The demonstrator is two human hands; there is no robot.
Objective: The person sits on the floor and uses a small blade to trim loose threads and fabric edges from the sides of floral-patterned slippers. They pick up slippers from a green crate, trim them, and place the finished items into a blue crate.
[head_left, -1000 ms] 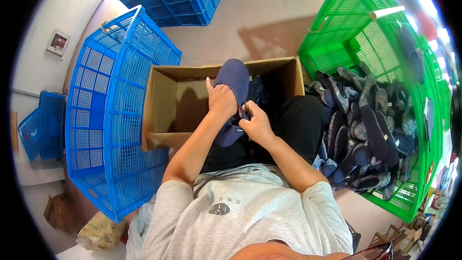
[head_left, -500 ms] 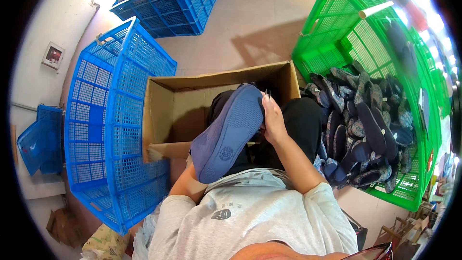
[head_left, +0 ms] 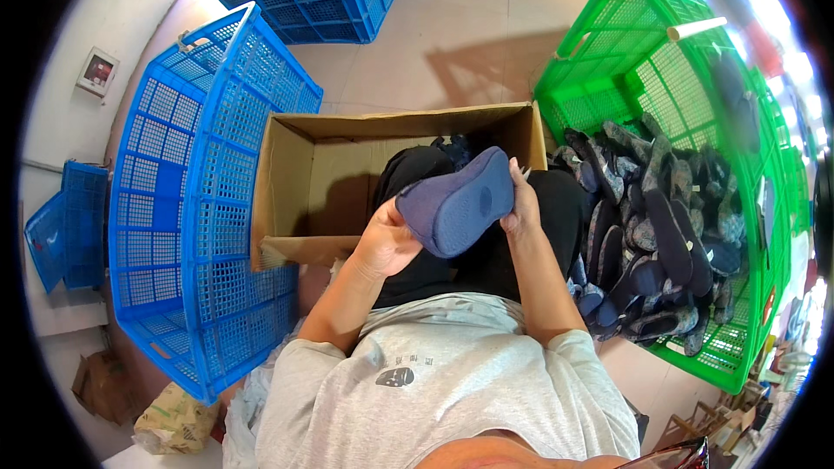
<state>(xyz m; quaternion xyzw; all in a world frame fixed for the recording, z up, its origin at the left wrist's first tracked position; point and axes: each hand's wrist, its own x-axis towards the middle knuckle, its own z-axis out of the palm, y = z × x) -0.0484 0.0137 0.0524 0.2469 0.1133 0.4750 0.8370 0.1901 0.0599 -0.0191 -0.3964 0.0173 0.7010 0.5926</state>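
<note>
Slipper (head_left: 456,202) now lower, between both hands.

Navy slipper (head_left: 456,200), green crate (head_left: 669,61)

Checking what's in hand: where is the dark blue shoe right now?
In the head view, centre frame: the dark blue shoe is held sole-up between the left hand and right hand, above the cardboard box.

One head-worn fisheye view, looking straight down

We look from above our own chest onto the lap, close to the hands, with the cardboard box (head_left: 347,174) ahead, a blue crate (head_left: 191,234) at left and a green crate (head_left: 695,122) at right; edges bend toward the dark round rim.
</note>
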